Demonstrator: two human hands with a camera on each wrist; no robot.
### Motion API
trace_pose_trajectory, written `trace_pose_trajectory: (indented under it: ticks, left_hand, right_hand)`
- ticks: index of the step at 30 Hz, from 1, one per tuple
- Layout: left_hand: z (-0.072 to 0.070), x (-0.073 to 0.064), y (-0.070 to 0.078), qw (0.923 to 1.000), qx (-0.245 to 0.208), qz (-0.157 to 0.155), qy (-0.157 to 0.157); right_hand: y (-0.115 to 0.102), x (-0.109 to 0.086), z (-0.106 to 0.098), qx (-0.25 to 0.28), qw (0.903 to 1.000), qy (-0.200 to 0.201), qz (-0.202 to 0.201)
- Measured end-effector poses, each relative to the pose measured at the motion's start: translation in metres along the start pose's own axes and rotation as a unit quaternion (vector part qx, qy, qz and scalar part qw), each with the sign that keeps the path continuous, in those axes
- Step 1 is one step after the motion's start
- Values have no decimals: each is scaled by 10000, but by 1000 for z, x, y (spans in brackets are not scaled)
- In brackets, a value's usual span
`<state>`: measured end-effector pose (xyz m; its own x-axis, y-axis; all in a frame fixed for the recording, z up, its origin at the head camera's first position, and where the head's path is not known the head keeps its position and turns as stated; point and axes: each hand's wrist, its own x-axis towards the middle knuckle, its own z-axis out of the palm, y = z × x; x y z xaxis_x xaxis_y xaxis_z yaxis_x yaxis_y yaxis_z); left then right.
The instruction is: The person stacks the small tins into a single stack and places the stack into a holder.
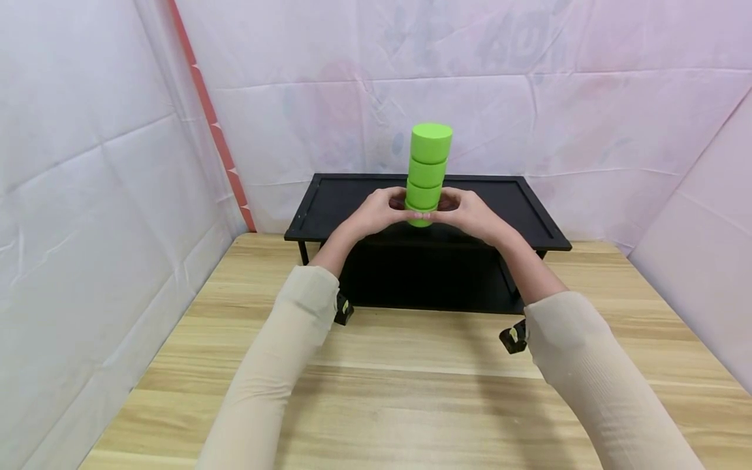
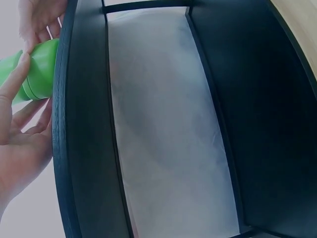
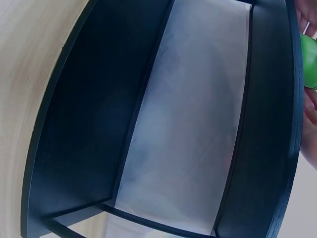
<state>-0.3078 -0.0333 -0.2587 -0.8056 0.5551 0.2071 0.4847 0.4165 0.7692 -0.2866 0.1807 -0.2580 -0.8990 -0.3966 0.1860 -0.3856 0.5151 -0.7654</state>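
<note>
A tall stack of green cylinders [image 1: 427,173] stands nearly upright, leaning slightly right, over the front part of a black two-tier shelf [image 1: 352,199]. My left hand [image 1: 378,212] grips its lowest part from the left, while my right hand [image 1: 470,212] holds the same part from the right. Both thumbs meet across the front. In the left wrist view, the shelf's upper board hides the bottom of the green stack [image 2: 42,69], so I cannot tell whether it touches the board. Only a bit of the green stack [image 3: 309,62] shows in the right wrist view.
The shelf stands at the back of a wood-grain table [image 1: 399,391]. Its lower board [image 1: 423,281] lies below my hands. White sheeting [image 1: 282,117] hangs behind and along both sides, with a red strip [image 1: 220,140] at the back left.
</note>
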Motion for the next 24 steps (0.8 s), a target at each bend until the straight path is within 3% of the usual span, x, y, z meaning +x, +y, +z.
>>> trace_pose_trajectory:
  ticks: [17,24]
  left_hand:
    - [-2,8,-3,10000,-33,-41,8]
    - [-2,12,-3,9999,8,-100,-47]
  right_hand:
    - [-1,6,0,-4,9998,-52,209]
    - [-24,-4,-1,21,9996,-154,240]
